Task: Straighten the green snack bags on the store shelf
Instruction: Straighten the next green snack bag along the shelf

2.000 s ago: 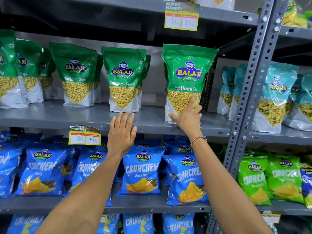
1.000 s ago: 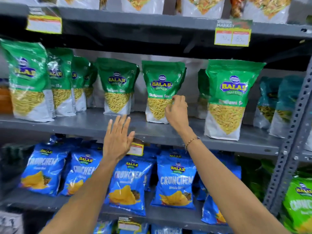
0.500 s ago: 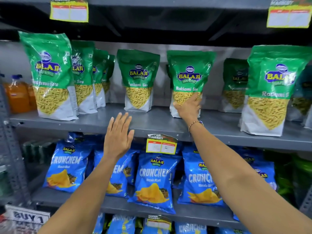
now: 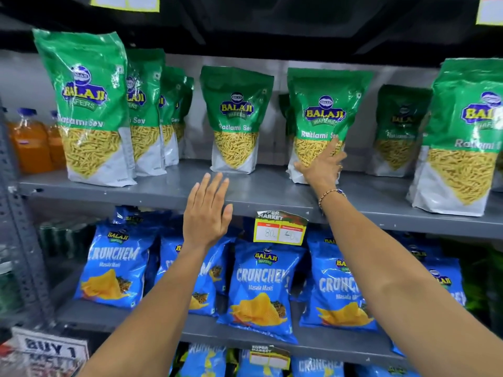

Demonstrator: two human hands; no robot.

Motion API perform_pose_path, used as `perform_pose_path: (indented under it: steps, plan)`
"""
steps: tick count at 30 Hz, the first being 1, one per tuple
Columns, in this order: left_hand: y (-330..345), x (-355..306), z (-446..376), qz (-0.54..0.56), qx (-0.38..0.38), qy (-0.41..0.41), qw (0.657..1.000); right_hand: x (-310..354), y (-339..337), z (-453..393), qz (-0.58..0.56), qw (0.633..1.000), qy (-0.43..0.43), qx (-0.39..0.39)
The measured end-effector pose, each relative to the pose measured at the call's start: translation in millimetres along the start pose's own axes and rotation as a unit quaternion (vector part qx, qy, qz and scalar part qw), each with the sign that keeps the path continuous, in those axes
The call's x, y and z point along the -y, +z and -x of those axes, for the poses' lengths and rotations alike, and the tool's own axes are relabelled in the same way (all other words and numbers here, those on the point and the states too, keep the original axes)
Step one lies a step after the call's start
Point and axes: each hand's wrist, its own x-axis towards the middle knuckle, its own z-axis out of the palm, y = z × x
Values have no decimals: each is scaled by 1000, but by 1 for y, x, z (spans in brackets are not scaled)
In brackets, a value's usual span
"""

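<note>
Meanwhile, right hand [image 4: 321, 165] presses green bag [image 4: 325, 115] flat-palmed.

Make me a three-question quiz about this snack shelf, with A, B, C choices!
1. Where is the right hand?
A. on a green snack bag
B. on a blue bag
C. on the bottles

2. What colour are the Crunchem bags below?
A. red
B. blue
C. purple

3. How is the left hand?
A. making a fist
B. holding a bag
C. open, holding nothing

Answers: 1 A, its palm presses the bag's lower front. 2 B, they are bright blue. 3 C, the fingers are spread before the shelf edge.
</note>
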Motion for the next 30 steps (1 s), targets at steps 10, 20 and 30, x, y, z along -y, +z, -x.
perform_pose_path:
  steps: [10,20,30]
  plan:
    - [0,1,0,2,-4,0,1000,1,0,4,57,998,-1,-1]
    - [-2,0,1,5,-13,2,1000,-1,-14,20,38,999,-29,-7]
    - [-11,-5,1,12,19,-14,1000,-2,-32,51,34,998,-35,-31]
